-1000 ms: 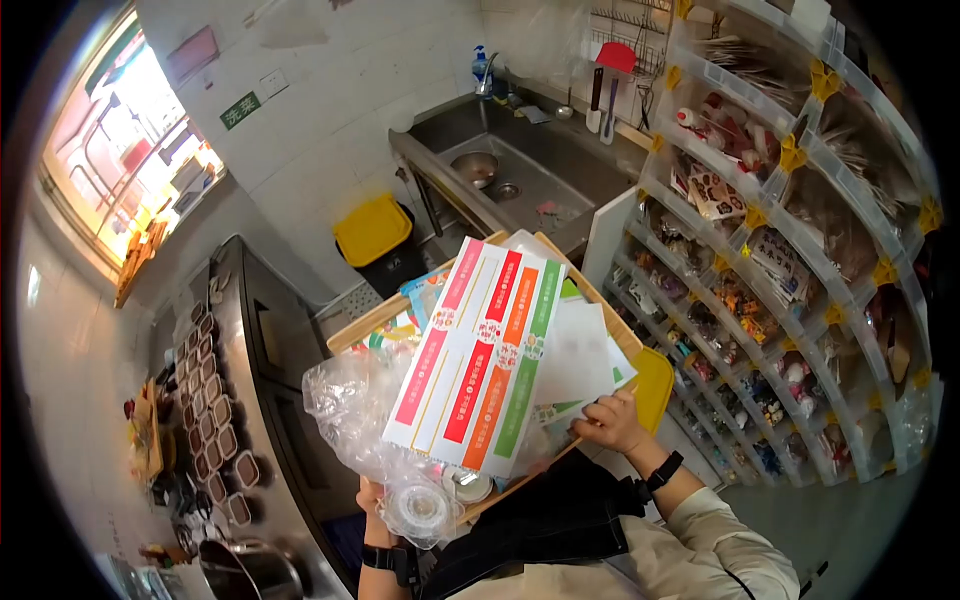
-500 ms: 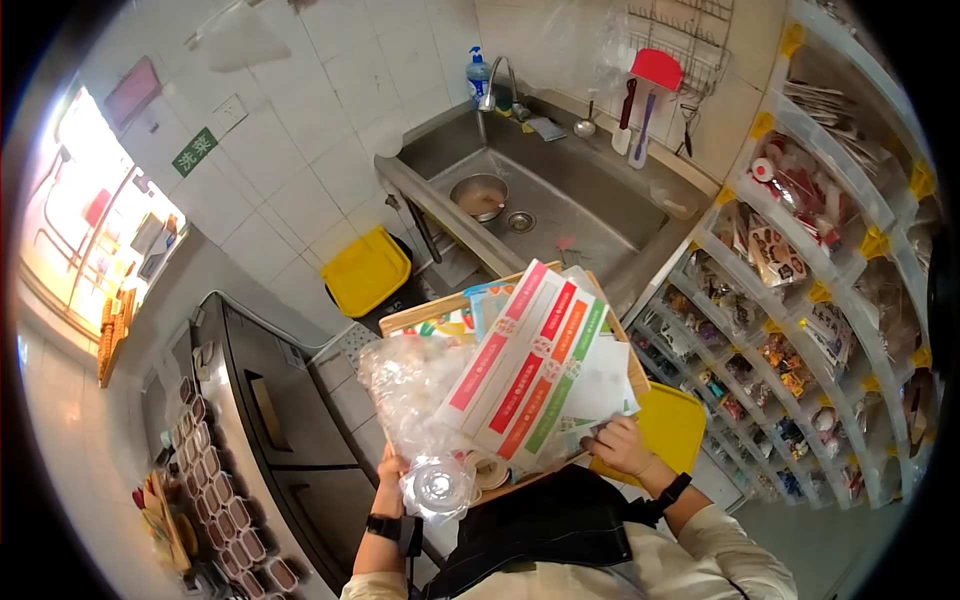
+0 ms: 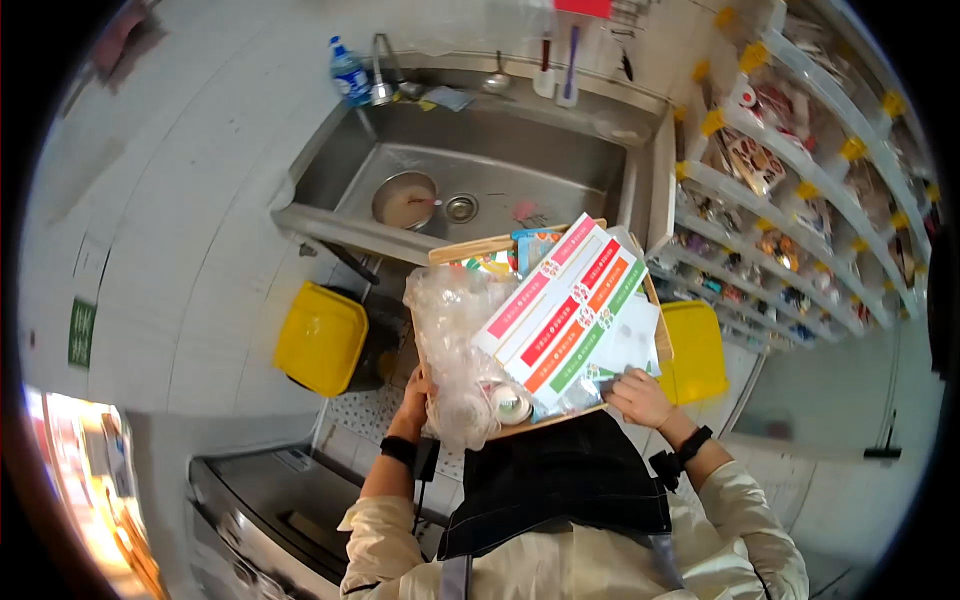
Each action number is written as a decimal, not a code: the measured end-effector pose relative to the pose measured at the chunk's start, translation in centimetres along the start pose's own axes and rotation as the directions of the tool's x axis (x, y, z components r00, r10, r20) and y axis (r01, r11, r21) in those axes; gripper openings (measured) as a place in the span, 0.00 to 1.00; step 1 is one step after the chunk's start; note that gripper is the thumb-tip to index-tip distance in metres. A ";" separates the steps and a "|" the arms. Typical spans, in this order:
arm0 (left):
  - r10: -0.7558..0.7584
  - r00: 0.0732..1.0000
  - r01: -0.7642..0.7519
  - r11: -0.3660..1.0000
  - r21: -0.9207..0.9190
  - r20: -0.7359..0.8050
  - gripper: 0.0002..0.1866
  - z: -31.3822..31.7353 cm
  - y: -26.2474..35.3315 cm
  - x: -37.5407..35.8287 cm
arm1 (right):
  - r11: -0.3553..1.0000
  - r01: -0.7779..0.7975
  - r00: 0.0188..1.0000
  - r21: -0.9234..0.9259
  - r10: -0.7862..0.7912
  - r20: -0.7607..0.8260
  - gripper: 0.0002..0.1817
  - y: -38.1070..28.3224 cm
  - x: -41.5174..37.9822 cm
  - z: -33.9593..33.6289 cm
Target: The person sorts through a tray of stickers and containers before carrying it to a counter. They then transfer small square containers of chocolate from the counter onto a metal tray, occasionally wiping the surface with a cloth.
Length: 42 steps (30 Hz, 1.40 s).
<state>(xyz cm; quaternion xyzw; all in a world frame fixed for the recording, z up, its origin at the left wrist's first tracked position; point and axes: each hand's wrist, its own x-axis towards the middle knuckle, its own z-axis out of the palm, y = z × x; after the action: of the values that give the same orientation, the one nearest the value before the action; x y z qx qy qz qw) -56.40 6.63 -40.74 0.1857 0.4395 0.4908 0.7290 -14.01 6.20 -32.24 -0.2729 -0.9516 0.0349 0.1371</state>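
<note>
A wooden tray (image 3: 455, 250) is held in front of my apron by both hands. My left hand (image 3: 416, 400) grips its left edge, with the fingers partly hidden beside clear plastic packaging (image 3: 455, 330). At the near right corner my right hand (image 3: 640, 397) is closed on the tray's edge. On top lies a slanted sheet of pink, red, orange and green strip labels (image 3: 565, 310). Beneath it are white paper (image 3: 630, 340) and a blue packet (image 3: 535, 250). A roll of tape (image 3: 510, 403) sits near the front edge.
Beyond the tray is a steel sink (image 3: 480, 165) with a metal bowl (image 3: 405, 200) inside. Yellow-lidded bins (image 3: 320, 340) stand below on both sides. Clear storage drawers (image 3: 800, 190) line the right wall. A steel appliance (image 3: 290, 500) is at lower left.
My view has turned right, so the sink now looks more level and the window has slid to the lower left. The tray stays in both hands, shifted slightly up and right in view.
</note>
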 end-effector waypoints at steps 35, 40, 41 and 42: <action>0.326 0.945 0.031 -0.127 0.991 0.012 0.13 8.0 13.0 2.5 | 0.916 -0.397 0.864 -0.059 0.351 -0.361 0.10 10.5 13.1 -6.4; 0.139 0.989 0.001 0.265 0.964 -0.039 0.11 7.9 15.7 3.1 | 0.817 -0.574 0.750 0.065 0.555 -0.358 0.11 9.8 13.8 -10.1; 0.070 0.993 -0.113 0.278 0.954 0.097 0.10 7.8 17.0 2.9 | 0.839 -0.537 0.785 0.087 0.535 -0.312 0.12 9.7 14.9 -10.5; 0.008 0.972 -0.227 0.299 0.927 0.236 0.10 7.6 18.3 2.7 | 0.861 -0.497 0.819 0.106 0.506 -0.272 0.13 9.8 16.0 -10.6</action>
<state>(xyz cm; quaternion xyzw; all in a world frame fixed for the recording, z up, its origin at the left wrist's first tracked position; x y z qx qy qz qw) -59.90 18.46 -25.01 0.6551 0.5584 0.1709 0.4794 -19.04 22.82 -19.55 -0.5136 -0.8148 0.0437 0.2653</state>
